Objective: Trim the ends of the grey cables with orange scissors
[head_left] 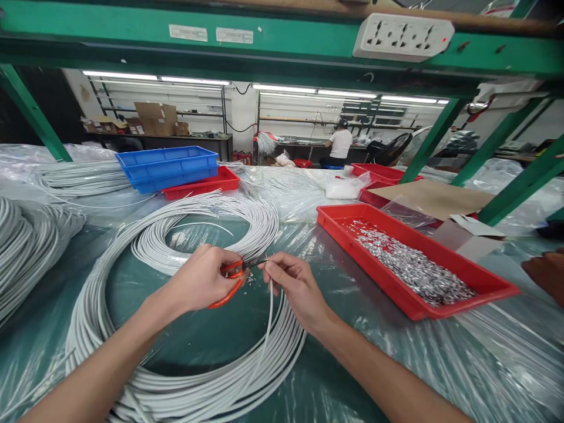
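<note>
The left hand (pixel 207 279) grips orange pliers (pixel 228 288), their tips at what seems the end of a white cable (pixel 269 311) pinched in the right hand (pixel 293 282).

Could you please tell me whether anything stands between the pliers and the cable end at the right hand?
Nothing visible does. The pliers, in the left hand, point towards the end of the white cable in the right hand. The cable coils lie below, and the red tray is off to the right.
</note>
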Motion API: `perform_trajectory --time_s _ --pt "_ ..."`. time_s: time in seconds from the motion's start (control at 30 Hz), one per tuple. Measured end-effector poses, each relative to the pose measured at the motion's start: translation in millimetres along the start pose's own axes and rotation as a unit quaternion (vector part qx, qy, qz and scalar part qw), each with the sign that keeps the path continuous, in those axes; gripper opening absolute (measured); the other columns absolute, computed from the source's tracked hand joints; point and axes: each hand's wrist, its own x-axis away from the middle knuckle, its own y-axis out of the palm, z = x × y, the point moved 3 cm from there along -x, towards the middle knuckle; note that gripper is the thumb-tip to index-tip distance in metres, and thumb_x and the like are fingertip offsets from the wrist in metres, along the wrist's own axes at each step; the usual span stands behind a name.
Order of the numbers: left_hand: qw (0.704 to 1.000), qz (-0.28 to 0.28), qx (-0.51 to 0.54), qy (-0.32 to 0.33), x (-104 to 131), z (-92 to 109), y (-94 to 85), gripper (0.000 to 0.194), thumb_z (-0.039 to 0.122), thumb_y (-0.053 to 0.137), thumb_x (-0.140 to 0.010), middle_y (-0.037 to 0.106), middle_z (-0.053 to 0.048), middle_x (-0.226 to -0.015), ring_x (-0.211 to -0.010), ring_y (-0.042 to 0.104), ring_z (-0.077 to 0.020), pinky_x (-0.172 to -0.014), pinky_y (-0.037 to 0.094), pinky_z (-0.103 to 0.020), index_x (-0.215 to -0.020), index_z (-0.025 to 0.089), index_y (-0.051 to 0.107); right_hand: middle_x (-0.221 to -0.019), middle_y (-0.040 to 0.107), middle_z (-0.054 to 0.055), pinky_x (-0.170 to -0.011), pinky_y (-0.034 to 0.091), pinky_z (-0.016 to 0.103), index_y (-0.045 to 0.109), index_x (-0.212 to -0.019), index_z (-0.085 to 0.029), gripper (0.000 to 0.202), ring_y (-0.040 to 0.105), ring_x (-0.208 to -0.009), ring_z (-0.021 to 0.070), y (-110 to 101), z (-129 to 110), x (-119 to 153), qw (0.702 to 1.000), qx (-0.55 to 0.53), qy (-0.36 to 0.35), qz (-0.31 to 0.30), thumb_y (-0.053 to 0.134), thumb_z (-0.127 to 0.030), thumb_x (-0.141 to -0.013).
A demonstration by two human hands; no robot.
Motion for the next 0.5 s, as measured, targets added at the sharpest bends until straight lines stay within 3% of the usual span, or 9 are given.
perform_trajectory --time_s 0.5 --pt "0.994 -0.038 0.101 -0.015 1.4 -1.4 5.4 0.038 0.034 0.052 -0.085 0.022 0.004 -0.062 -0.060 0.018 -0.0105 -0.050 0.017 -0.025 -0.058 0.018 0.029 -0.065 0.062 0.001 -0.048 0.034 0.023 0.069 -0.074 -0.017 0.019 0.043 -0.051 0.0090 -1.6 -1.0 -0.4 0.996 0.068 -0.059 0.018 0.071 -0.035 -0.079"
